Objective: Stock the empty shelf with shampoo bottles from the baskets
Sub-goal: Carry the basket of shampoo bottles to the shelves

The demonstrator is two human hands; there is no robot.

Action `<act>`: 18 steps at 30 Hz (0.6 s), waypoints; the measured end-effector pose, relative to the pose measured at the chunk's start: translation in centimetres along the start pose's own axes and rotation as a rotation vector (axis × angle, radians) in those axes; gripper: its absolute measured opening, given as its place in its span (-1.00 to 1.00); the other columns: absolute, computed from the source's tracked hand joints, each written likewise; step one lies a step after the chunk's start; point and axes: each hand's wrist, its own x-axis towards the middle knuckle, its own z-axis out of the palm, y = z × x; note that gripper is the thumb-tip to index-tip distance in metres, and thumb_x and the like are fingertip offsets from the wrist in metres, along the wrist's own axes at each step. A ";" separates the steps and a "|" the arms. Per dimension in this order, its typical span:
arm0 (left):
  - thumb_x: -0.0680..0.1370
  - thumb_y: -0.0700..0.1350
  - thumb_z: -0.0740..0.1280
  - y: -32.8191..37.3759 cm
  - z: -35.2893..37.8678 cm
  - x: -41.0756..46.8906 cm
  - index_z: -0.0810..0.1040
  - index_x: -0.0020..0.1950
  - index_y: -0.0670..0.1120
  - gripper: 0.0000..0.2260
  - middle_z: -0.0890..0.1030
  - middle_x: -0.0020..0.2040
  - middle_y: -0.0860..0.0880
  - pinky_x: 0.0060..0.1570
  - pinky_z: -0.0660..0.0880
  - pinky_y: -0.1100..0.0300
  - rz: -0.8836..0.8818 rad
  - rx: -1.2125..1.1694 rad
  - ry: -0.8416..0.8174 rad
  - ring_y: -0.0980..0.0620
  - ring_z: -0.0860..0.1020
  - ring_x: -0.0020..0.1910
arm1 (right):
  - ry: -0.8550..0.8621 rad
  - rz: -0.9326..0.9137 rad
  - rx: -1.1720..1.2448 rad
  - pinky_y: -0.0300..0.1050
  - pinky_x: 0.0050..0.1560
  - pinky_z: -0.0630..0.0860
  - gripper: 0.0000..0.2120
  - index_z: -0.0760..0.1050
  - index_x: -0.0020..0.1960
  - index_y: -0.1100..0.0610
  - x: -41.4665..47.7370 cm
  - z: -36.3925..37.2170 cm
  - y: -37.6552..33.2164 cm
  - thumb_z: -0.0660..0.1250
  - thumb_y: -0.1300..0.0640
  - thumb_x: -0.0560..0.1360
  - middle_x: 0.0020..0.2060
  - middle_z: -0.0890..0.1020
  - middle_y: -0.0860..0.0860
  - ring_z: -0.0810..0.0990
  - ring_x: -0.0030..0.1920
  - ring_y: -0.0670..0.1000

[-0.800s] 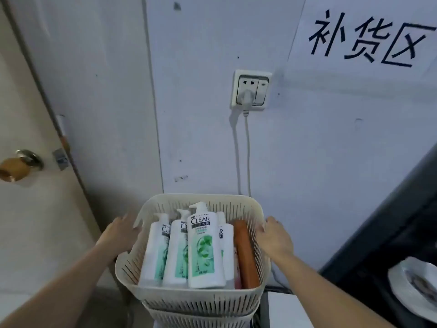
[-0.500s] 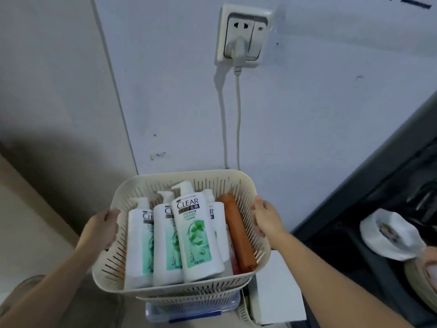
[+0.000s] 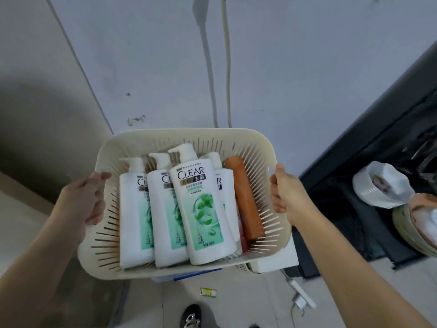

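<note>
A cream slotted basket [image 3: 165, 138] is held up off the floor, close to the wall. My left hand [image 3: 81, 202] grips its left rim and my right hand [image 3: 283, 192] grips its right rim. Several white and green CLEAR shampoo bottles [image 3: 201, 209] with pump tops lie side by side inside it. An orange-brown bottle [image 3: 244, 197] lies along the basket's right wall, with something red partly hidden beneath it. No shelf is in view.
A white cable [image 3: 227, 67] hangs down the grey wall behind. A dark cabinet [image 3: 369, 162] stands at right, with bowls [image 3: 376, 188] in front of it. Below the basket lie a white box [image 3: 276, 261], a power strip [image 3: 302, 294] and my shoe [image 3: 191, 316].
Both hands have lifted the basket off the stack and drawn it toward me. The view has tilted down, so the socket has gone out of the top and the floor shows.
</note>
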 end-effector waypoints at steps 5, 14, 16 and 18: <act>0.66 0.04 0.13 2.6 1.0 -1.2 0.54 0.04 0.00 -0.77 0.26 -0.53 0.10 -0.68 0.18 0.39 0.016 -0.077 -0.133 0.18 0.19 -0.69 | 0.053 0.006 0.090 -0.26 -0.59 0.08 -0.59 0.37 -0.20 0.09 -2.6 -3.7 -0.2 0.03 -0.15 0.67 -0.60 0.24 -0.10 0.13 -0.63 -0.09; 0.66 -0.08 0.11 3.3 7.2 -6.3 0.51 0.13 -0.04 -0.80 0.25 -0.54 0.11 -0.62 0.10 0.41 0.093 -0.040 -0.390 0.18 0.15 -0.68 | 0.227 0.049 0.259 -0.31 -0.62 0.09 -0.61 0.37 -0.16 0.11 -8.9 -12.5 5.9 0.04 -0.13 0.68 -0.60 0.22 -0.10 0.13 -0.65 -0.11; 0.65 -0.10 0.08 2.8 9.5 -7.6 0.47 0.17 -0.05 -0.79 0.23 -0.54 0.10 -0.63 0.09 0.42 0.085 0.019 -0.455 0.19 0.13 -0.68 | 0.271 0.080 0.303 -0.31 -0.62 0.08 -0.60 0.37 -0.16 0.11 -10.0 -14.8 8.2 0.03 -0.13 0.68 -0.60 0.22 -0.10 0.12 -0.65 -0.11; 0.65 -0.10 0.07 1.9 11.9 -9.1 0.45 0.21 -0.08 -0.77 0.22 -0.54 0.10 -0.62 0.08 0.40 0.076 0.052 -0.516 0.19 0.13 -0.68 | 0.306 0.116 0.344 -0.30 -0.62 0.08 -0.59 0.37 -0.15 0.12 -11.2 -17.2 10.3 0.01 -0.14 0.68 -0.61 0.22 -0.09 0.13 -0.65 -0.11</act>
